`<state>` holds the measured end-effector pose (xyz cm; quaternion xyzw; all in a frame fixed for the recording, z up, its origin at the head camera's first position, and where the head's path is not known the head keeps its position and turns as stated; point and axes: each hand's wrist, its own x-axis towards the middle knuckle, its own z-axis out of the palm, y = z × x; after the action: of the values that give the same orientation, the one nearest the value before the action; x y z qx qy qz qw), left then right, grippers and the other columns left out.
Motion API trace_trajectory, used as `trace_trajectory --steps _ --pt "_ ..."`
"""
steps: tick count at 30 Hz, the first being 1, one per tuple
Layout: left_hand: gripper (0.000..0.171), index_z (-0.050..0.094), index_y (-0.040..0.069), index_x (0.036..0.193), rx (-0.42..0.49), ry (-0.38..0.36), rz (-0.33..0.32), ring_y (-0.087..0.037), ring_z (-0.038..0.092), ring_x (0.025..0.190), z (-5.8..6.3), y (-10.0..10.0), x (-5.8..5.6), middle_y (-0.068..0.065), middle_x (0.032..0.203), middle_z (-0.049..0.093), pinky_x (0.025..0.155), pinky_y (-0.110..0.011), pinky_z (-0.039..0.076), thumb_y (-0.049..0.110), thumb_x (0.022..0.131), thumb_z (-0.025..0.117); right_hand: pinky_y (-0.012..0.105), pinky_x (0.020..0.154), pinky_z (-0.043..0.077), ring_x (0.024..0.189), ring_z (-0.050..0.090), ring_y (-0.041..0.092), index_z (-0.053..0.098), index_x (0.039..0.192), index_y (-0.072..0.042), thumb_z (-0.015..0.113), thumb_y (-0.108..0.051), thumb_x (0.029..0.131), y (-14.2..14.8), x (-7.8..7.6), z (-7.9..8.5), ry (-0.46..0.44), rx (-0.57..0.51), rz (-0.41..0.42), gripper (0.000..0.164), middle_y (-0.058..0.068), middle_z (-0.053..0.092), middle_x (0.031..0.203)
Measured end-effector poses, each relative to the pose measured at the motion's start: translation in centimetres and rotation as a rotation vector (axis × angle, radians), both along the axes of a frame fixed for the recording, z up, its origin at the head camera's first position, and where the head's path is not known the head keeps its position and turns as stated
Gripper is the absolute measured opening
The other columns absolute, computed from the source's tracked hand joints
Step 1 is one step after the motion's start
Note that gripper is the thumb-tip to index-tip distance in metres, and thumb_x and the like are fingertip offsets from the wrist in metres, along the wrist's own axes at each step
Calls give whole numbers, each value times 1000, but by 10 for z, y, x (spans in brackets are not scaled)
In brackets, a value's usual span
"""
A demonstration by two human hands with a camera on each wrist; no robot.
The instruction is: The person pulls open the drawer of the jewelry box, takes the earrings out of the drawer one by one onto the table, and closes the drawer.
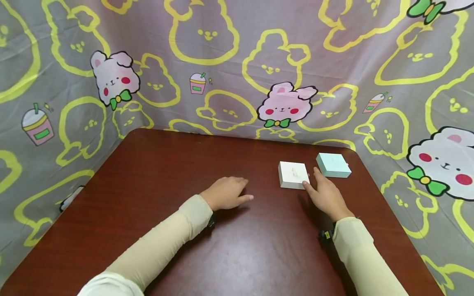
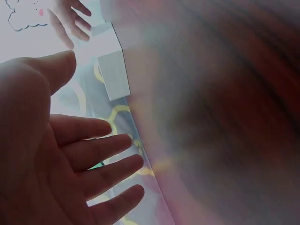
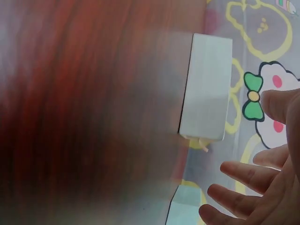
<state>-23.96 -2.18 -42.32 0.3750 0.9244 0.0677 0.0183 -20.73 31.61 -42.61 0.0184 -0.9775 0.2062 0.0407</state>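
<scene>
On the right side of the table lies a flat white box with small print on its lid. Just behind and to its right is a pale mint box. My right hand hovers at the white box's near right corner, fingers spread. In the right wrist view a gap shows between that hand and the white box, which has a small ribbon tab at one end. My left hand hangs over the middle of the table, fingers loosely extended and holding nothing, left of the white box.
The dark red-brown wooden table has rounded far corners. A grey curtain with yellow outlines and rabbit faces hangs along its back and sides. A dark strap device sits on my right wrist.
</scene>
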Motion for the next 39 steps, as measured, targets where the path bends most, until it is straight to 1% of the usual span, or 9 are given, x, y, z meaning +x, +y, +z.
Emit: trace_trajectory --steps 3,8,18,24,29,33,35,37,39 --pt "67 52 3 139 -23 8 -24 -23 52 125 0 9 0 -12 136 55 102 -38 40 56 98 46 63 102 28 132 35 48 16 154 1 42 -54 99 4 -3 -2 -19 5 -5 82 31 37 145" --pt "66 53 3 138 -25 22 -44 -21 54 123 1 23 -2 -11 135 57 100 -37 42 55 98 46 63 101 29 130 36 49 17 153 2 40 -56 99 8 -9 -3 -36 -4 -8 83 32 37 145" --pt "66 51 4 140 11 27 44 -18 59 115 -2 50 -7 -9 130 60 90 -37 50 54 98 47 63 102 28 132 34 48 18 153 1 39 -58 98 12 -19 -5 -64 -70 -34 84 29 38 145" --pt "65 52 4 139 19 65 39 -18 61 111 -5 65 -11 -8 127 62 86 -36 51 54 98 47 63 102 28 131 35 48 18 153 1 39 -59 98 15 -25 -5 -81 -104 -42 84 28 40 144" --pt "65 50 5 141 21 68 40 -17 60 113 -3 75 -13 -8 129 61 87 -36 51 53 98 47 62 102 28 131 37 47 19 153 2 38 -58 99 16 -31 -5 -87 -117 -34 83 29 41 144" --pt "64 49 6 142 50 50 49 -17 60 113 -5 84 -17 -8 128 62 88 -36 50 53 98 47 62 102 29 129 40 46 20 152 3 38 -57 99 17 -36 -8 -83 -118 -27 82 29 42 142" --pt "63 48 6 142 87 27 58 -17 61 111 -7 89 -18 -8 127 63 86 -36 51 52 98 49 61 102 29 128 40 46 21 151 4 38 -56 100 19 -38 -10 -78 -115 -26 82 29 42 142" --pt "63 48 6 141 140 -20 72 -15 64 102 -7 93 -19 -7 118 67 80 -34 52 52 97 51 62 102 29 129 39 46 23 151 5 38 -55 100 19 -40 -10 -74 -114 -27 80 30 41 142" --pt "62 48 5 140 214 -97 93 -12 65 91 -7 98 -21 -3 106 69 74 -31 52 49 97 53 62 102 28 130 37 47 24 150 6 38 -55 100 20 -42 -11 -75 -114 -28 80 31 39 144"
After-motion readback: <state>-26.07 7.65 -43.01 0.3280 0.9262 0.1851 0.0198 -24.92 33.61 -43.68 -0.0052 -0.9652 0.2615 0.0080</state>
